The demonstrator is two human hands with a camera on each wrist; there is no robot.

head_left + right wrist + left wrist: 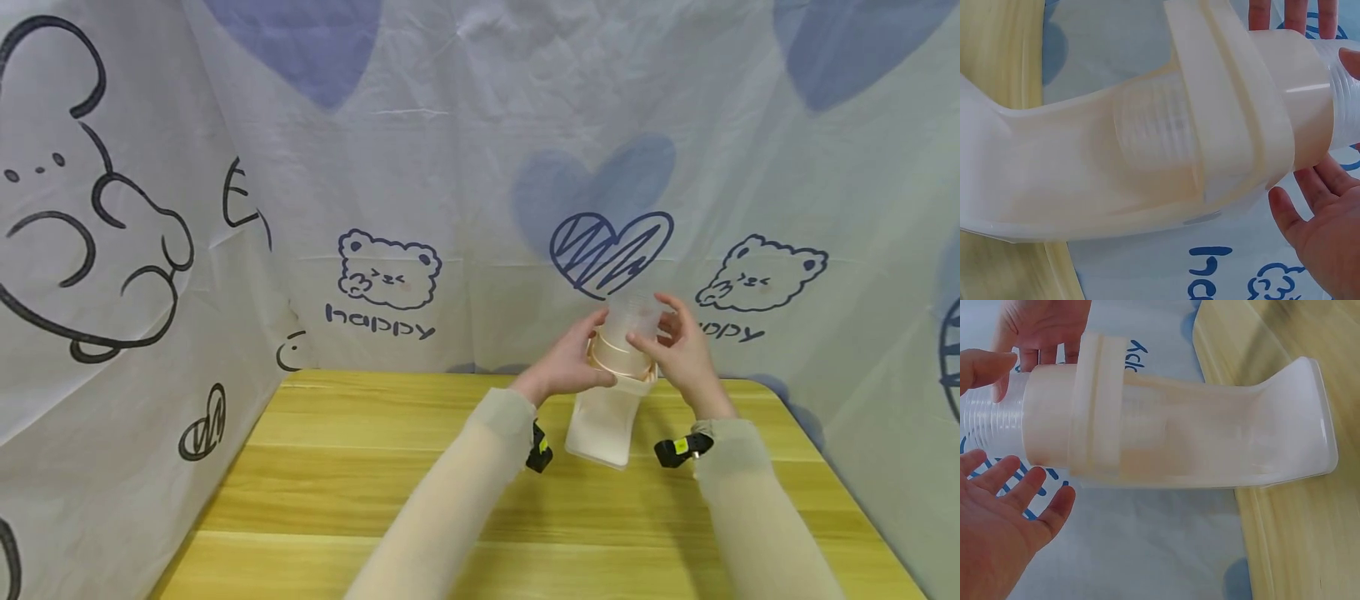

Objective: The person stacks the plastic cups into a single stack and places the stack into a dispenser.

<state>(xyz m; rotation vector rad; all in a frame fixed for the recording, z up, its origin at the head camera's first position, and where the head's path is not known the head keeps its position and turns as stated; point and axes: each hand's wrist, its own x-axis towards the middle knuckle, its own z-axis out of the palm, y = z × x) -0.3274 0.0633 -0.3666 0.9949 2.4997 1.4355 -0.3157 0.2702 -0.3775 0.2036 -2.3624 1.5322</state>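
Note:
A cream-white cup dispenser, with a tilted upright and a thick collar, is between the hands. A stack of clear plastic cups runs through the collar; its ribbed lower end shows beneath. My left hand is at the collar's left side. Its fingers are spread and loosely bent beside the tube; fingertip contact is hard to tell. With the thumb in front and fingers behind, my right hand holds the upper cups from the right. The hidden far side leaves some fingertips unseen.
The wooden table extends in front of a pale cloth backdrop printed with hearts and bears. Another cloth hangs along the left side. A black wrist camera is on the left wrist, another on the right.

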